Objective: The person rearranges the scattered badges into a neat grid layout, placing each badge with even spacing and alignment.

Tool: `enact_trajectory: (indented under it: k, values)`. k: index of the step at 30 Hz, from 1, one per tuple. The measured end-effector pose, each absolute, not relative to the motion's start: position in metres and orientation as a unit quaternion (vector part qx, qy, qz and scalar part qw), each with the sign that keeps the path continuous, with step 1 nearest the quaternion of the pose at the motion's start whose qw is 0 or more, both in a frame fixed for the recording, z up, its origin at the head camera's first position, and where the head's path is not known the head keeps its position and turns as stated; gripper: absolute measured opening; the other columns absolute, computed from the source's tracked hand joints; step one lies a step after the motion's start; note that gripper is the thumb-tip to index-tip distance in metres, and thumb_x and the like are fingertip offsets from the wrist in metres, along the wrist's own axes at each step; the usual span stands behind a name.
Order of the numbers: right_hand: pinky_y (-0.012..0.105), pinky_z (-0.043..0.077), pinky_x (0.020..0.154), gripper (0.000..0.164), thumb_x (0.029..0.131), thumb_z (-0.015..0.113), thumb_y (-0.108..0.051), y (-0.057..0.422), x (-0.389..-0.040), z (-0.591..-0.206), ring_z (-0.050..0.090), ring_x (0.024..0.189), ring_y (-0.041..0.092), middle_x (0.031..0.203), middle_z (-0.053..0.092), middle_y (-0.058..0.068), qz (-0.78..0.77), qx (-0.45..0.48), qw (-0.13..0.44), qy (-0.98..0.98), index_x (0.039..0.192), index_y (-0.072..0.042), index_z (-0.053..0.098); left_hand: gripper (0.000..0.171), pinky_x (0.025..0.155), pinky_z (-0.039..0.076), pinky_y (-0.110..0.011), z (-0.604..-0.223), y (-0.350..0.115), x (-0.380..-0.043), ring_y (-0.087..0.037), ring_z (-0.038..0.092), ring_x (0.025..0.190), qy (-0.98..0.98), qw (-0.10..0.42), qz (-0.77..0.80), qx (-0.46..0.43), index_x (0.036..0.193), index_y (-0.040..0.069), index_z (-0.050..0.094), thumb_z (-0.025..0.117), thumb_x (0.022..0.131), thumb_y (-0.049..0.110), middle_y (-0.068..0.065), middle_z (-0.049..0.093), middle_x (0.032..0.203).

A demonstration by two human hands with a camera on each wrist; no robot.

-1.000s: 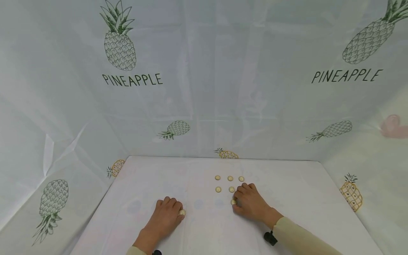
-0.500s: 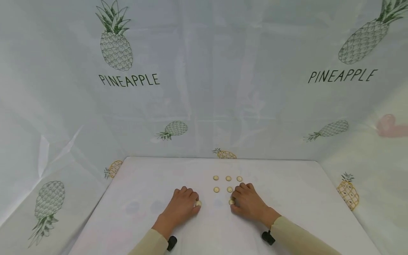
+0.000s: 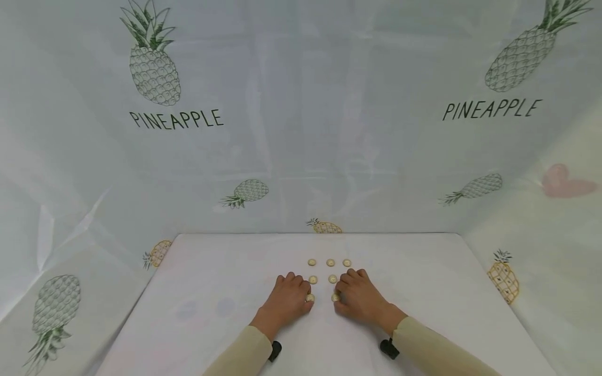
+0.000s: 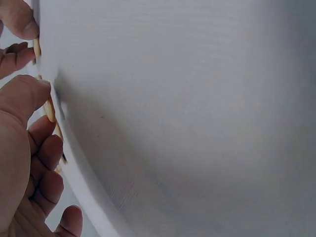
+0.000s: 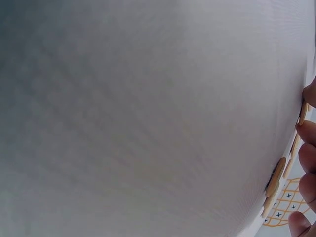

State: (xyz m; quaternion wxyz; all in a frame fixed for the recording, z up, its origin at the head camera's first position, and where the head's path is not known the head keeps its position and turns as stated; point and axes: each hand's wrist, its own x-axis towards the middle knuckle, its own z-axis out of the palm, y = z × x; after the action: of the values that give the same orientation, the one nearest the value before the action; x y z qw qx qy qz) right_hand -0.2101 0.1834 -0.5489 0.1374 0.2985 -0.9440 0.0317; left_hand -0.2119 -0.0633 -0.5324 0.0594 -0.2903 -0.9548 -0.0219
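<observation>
My left hand [image 3: 290, 296] pinches a small round pale wooden disc [image 3: 310, 297] between thumb and fingers, low over the white tabletop. Facing it, my right hand [image 3: 358, 295] has its thumb and fingertips on another such disc [image 3: 335, 297]. In the left wrist view the left thumb and forefinger grip the disc [image 4: 50, 109] by its edges, its face hidden edge-on. The right wrist view shows the right fingers around a disc [image 5: 302, 112] at the far right. Just beyond the hands lie two discs in a row, the left one [image 3: 313, 280] and the right one [image 3: 332, 279].
A back row holds three more discs, with one [image 3: 331, 262] in the middle. The white-covered table [image 3: 211, 271] meets a white pineapple-print sheet [image 3: 301, 130] at its back edge. Black wrist cameras, such as the right one [image 3: 389, 348], hang close to the tabletop.
My left hand has moved right and forward with its disc, ending level with the right hand's disc. The right hand keeps its place by its disc. The head view has shifted slightly.
</observation>
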Motion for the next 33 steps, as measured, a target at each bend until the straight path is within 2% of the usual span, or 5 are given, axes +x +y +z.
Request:
enact_trajectory:
  k: [7,21,28,33]
  values:
    - [0.04,0.04,0.087,0.017,0.088,0.08,-0.035,0.18,-0.209,-0.55,0.049,0.09,0.015,0.092,0.064,-0.007,0.043,0.303,0.145,-0.941,0.091,-0.02,0.073,0.022,0.077,0.037,-0.035,-0.535,-0.063,-0.213,-0.015,0.046,0.086,-0.957,0.05,-0.02,-0.286,0.092,0.022,0.065,0.072,0.099,0.042,0.008,0.058,0.088]
    - [0.04,0.039,0.085,0.018,0.088,0.079,-0.036,0.179,-0.211,-0.553,0.051,0.09,0.016,0.093,0.066,-0.005,0.032,0.308,0.151,-0.939,0.092,-0.019,0.074,0.024,0.076,0.038,-0.034,-0.542,-0.062,-0.215,-0.015,0.048,0.087,-0.956,0.067,-0.018,-0.284,0.093,0.022,0.066,0.073,0.098,0.044,0.007,0.059,0.089]
    - [0.039,0.038,0.084,0.017,0.088,0.08,-0.035,0.177,-0.211,-0.553,0.05,0.089,0.016,0.093,0.066,-0.005,0.037,0.302,0.145,-0.941,0.092,-0.019,0.074,0.025,0.078,0.039,-0.035,-0.545,-0.063,-0.216,-0.015,0.049,0.091,-0.961,0.046,-0.024,-0.272,0.099,0.021,0.067,0.072,0.099,0.046,0.007,0.06,0.093]
    - [0.043,0.04,0.089,0.024,0.089,0.08,-0.039,0.18,-0.211,-0.545,0.05,0.093,0.015,0.096,0.065,-0.005,0.073,0.276,0.127,-0.95,0.096,-0.017,0.074,0.031,0.082,0.041,-0.038,-0.548,-0.067,-0.215,-0.016,0.05,0.095,-0.967,0.031,-0.053,-0.246,0.107,0.02,0.07,0.072,0.098,0.049,0.006,0.063,0.099]
